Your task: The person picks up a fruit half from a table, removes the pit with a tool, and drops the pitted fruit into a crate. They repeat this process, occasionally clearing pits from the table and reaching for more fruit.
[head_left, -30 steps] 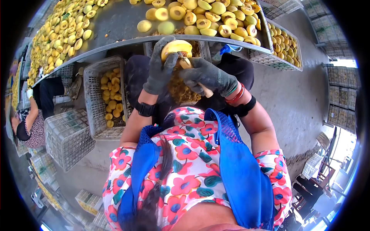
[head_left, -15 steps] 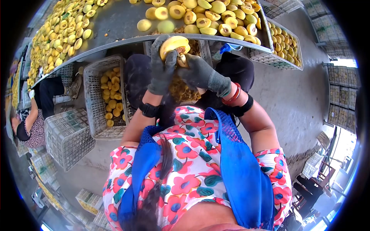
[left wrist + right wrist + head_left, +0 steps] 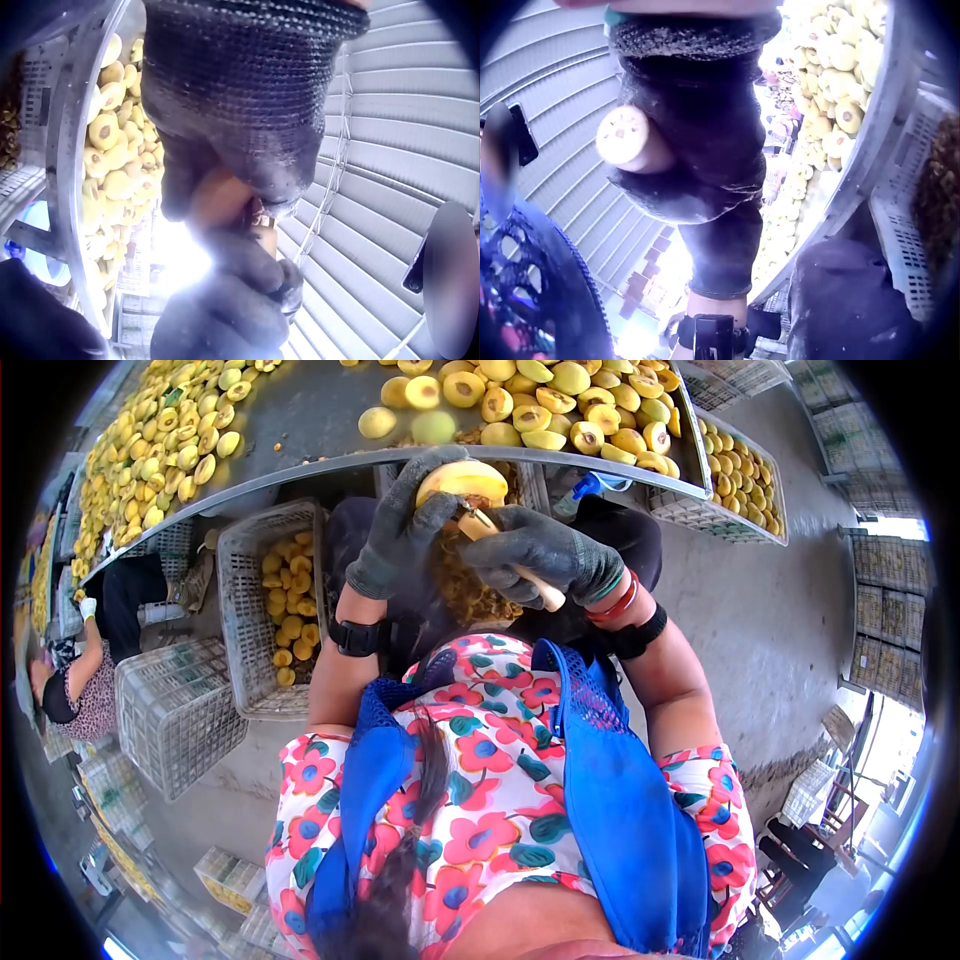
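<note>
In the head view, a gloved left hand (image 3: 395, 535) holds a yellow peach half (image 3: 464, 482), its cut side tipped down toward the body. The gloved right hand (image 3: 545, 552) grips a tool with a pale wooden handle (image 3: 543, 592), whose metal tip is right at the peach's cut face. Seen from the left wrist, both gloves meet around the peach flesh (image 3: 220, 196). The round butt of the wooden handle (image 3: 624, 139) sticks out of the right fist in the right wrist view. The tool's working end is mostly hidden.
A metal-edged table (image 3: 300, 425) ahead bears heaps of peach halves (image 3: 560, 405). Below it, a crate (image 3: 232, 575) of peach halves stands left of the knees, and scraps (image 3: 470, 585) lie between them. Another crate (image 3: 740, 485) is at right; another person (image 3: 85, 685) sits far left.
The right hand first turned over, hiding the handle, then turned back so the handle shows again. The peach half tilted in the left hand and sits slightly lower than half a second ago.
</note>
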Available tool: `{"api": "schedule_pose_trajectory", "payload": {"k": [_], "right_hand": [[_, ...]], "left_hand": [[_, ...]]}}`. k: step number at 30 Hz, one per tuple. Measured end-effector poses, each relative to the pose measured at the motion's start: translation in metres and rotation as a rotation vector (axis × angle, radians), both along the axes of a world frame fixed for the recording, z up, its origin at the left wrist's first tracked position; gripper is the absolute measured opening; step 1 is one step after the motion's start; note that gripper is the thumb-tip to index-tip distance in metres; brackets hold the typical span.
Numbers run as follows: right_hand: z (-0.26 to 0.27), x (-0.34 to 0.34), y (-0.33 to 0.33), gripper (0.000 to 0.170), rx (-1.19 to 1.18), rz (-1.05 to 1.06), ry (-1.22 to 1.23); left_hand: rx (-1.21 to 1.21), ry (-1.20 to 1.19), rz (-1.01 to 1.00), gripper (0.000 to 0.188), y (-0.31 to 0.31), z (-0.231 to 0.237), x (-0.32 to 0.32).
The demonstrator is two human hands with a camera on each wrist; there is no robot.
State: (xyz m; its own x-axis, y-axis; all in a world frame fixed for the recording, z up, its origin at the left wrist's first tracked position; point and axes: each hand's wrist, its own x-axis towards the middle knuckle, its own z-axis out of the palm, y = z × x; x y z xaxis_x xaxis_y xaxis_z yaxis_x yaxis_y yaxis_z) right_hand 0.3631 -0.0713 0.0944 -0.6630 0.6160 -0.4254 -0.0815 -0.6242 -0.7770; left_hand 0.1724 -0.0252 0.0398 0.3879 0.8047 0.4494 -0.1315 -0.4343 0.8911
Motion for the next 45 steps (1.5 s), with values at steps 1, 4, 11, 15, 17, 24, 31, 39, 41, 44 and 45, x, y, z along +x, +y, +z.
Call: {"api": "schedule_pose_trajectory", "payload": {"k": [1, 4, 11, 15, 17, 24, 31, 39, 41, 44, 45], "right_hand": [[-0.002, 0.002, 0.001, 0.022, -0.042, 0.019, 0.034], [-0.012, 0.006, 0.001, 0.021, -0.154, 0.070, 0.158], [-0.016, -0.005, -0.001, 0.017, -0.044, -0.059, 0.074], [-0.027, -0.011, -0.003, 0.017, 0.030, -0.100, 0.065], [-0.033, -0.011, -0.003, 0.017, 0.056, -0.111, 0.091], [-0.068, -0.016, 0.001, 0.014, 0.139, -0.116, -0.006], [-0.085, -0.011, -0.003, 0.012, 0.181, -0.196, -0.199], [-0.112, -0.009, -0.001, 0.013, 0.161, -0.122, -0.304], [-0.108, -0.010, -0.003, 0.014, 0.158, -0.121, -0.312], [-0.110, -0.009, -0.003, 0.019, 0.160, -0.144, -0.349], [-0.112, -0.009, -0.002, 0.019, 0.168, -0.137, -0.369]], "left_hand": [[0.038, 0.043, -0.024, 0.037, 0.001, 0.004, -0.001], [0.077, 0.140, -0.094, 0.037, 0.002, 0.012, -0.002], [-0.014, -0.010, 0.025, 0.037, -0.004, 0.001, 0.010], [0.244, 0.188, 0.351, 0.037, 0.002, -0.021, -0.005], [-0.143, -0.058, 0.312, 0.037, -0.007, -0.003, -0.008], [-0.101, 0.014, 0.391, 0.037, -0.005, 0.000, -0.033], [0.169, 0.624, 0.813, 0.032, -0.005, -0.032, -0.131], [-0.357, 0.218, 0.879, 0.041, -0.013, -0.102, -0.228], [-0.388, 0.308, 0.942, 0.046, -0.016, -0.111, -0.239], [-0.493, 0.526, 1.014, 0.050, -0.005, -0.132, -0.255], [-0.468, 0.549, 1.037, 0.052, 0.001, -0.146, -0.263]]}}
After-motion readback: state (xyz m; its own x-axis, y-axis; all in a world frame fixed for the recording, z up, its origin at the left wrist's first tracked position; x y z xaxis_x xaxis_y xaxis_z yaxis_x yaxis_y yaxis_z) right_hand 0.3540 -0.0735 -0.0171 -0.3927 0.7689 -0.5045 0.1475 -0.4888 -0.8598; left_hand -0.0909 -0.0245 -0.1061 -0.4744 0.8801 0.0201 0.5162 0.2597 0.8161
